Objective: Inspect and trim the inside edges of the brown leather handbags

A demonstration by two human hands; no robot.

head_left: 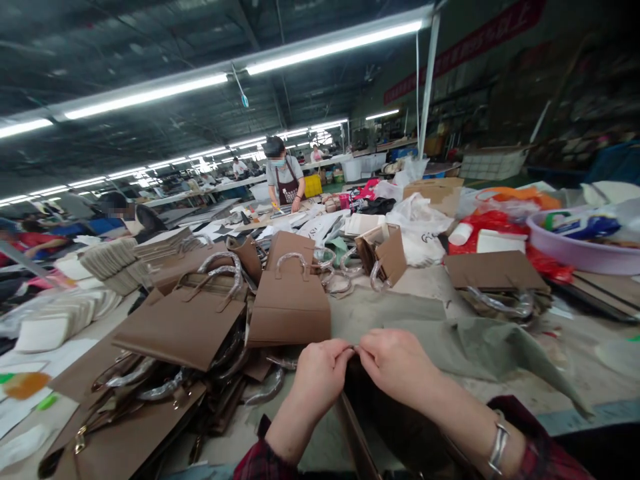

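Close together at the front of the table, my left hand (pixel 323 370) and my right hand (pixel 397 367) are both closed. Thumbs and fingers pinch the upper edge of a dark brown bag (pixel 367 417), which hangs down below them. My forearms and the lower picture edge hide much of that bag. Left of my hands lies a brown handbag (pixel 293 310) with a plastic-wrapped handle. Beside it, more brown handbags (pixel 185 327) are heaped flat, their wrapped handles sticking out. A grey-green cloth sheet (pixel 465 347) spreads beneath and to the right of my hands.
A small upright bag (pixel 387 257) and another brown bag (pixel 497 273) lie farther back. At the right is a lilac basin (pixel 585 247) with packets inside. Stacked pale pieces (pixel 107 263) stand at the left. A co-worker (pixel 285 177) in an apron works across the table.
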